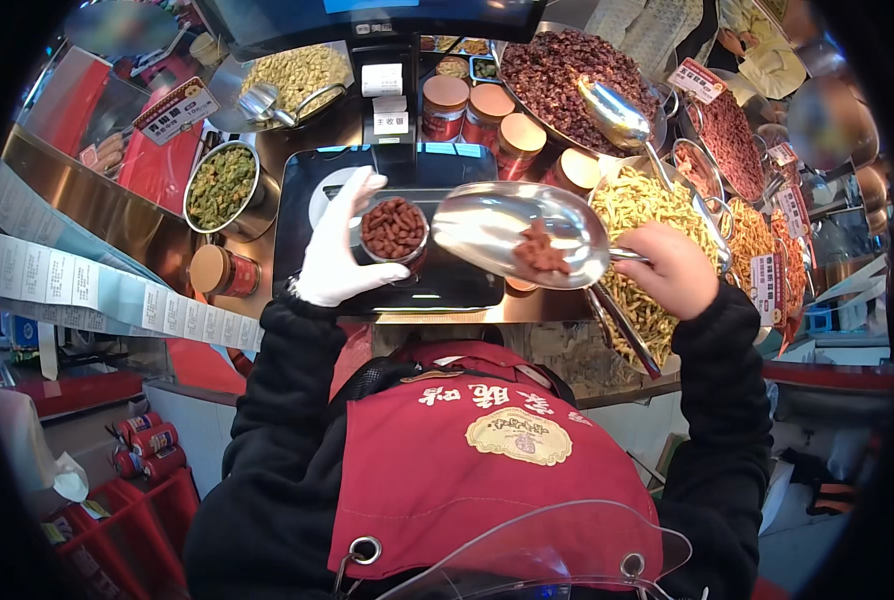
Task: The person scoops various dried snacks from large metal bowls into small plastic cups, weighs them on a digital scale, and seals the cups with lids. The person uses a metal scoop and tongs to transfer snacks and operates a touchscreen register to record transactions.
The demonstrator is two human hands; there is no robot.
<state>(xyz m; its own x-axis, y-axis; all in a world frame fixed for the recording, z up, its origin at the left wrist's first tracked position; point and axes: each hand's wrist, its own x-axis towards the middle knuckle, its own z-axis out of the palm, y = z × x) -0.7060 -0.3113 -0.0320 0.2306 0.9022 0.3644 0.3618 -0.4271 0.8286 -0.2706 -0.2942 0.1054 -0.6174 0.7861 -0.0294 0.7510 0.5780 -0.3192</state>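
My left hand (330, 247), in a white glove, curves around a clear jar (415, 264) filled to near the rim with reddish-brown nuggets (393, 227). Its thumb lies along the near side and its fingers spread at the far side; firm contact cannot be made out. Under the jar is the black, glossy plate of a counter scale (447, 294). My bare right hand (668, 266) grips the handle of a large stainless-steel scoop (484, 217), held level to the right of the jar. A small clump of reddish-brown pieces (543, 249) lies in the scoop near its handle.
Lidded jars (445, 94) stand behind the scale; another (225, 270) lies left. Food bowls surround it: green pieces (223, 184), pale pieces (297, 75), dark red pieces (578, 82), yellow strips (634, 202). Metal tongs (623, 330) rest at right. A monitor (372, 26) overhangs the back.
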